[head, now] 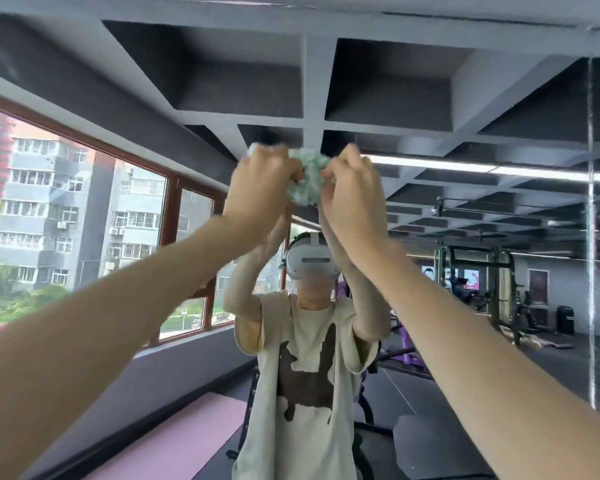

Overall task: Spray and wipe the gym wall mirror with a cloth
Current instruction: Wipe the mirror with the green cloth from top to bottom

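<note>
Both my arms are raised toward the upper middle of the frame, and between my two hands I hold the cloth [307, 178], a bunched green-and-white wad. My left hand [262, 188] grips its left end with the fingers curled tight around it. My right hand [352, 192] pinches and wraps its right end in the same way. The hands sit close together, with only the crumpled middle of the cloth showing between them.

The cloth is high on the mirror [482, 209], right at the glass, where my reflected hands meet my real ones. Below it, in the centre of the frame, the glass shows my reflection: a white headset [309, 261] and a beige T-shirt [305, 341] with a brown print.

A red-framed window [84, 220] fills the left side. A pink mat [187, 438] lies at the lower left. A weight rack [478, 282] appears at the right, reflected in the mirror.
</note>
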Motion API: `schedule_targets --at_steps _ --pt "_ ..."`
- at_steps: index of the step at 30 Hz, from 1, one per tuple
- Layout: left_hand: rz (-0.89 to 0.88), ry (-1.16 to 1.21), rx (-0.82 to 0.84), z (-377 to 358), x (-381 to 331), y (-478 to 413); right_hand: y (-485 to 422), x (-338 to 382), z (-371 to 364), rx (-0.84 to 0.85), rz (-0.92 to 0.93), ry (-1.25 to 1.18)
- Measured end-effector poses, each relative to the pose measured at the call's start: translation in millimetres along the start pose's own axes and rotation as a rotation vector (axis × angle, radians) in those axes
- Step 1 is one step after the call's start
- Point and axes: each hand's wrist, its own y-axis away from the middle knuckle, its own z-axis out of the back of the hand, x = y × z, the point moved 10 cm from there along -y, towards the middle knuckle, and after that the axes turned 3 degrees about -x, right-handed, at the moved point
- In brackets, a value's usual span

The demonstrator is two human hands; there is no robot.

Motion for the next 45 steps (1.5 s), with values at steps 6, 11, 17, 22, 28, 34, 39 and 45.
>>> schedule_targets --at_steps 6,11,17,22,28,34,39,45 --pt "-0.417 0.083 0.058 -4 -18 135 112 32 4 0.269 0.338 -0.032" --pt "-0.54 0.039 0.073 -8 -8 109 82 30 -10 0.27 0.354 -0.059" --pt "-0.174 -0.005 -0.081 8 44 -34 -53 21 -17 0.039 0.157 -0.044" --pt "-0.007 -0.133 -0.058 7 68 -124 -135 11 -27 -0.024 0.158 0.102" --pt "0.068 -0.016 -0.146 14 75 -181 -213 -6 -27 -0.07 -0.089 0.235" --pt "0.096 0.007 -0.173 17 80 -198 -220 -9 -27 -0.092 -0.116 0.267" --pt "0.072 -0.021 -0.147 18 74 -184 -208 -11 -20 -0.039 -0.125 0.146" --pt "-0.075 -0.109 -0.097 11 53 -124 -138 -1 -14 -0.053 -0.087 0.09"
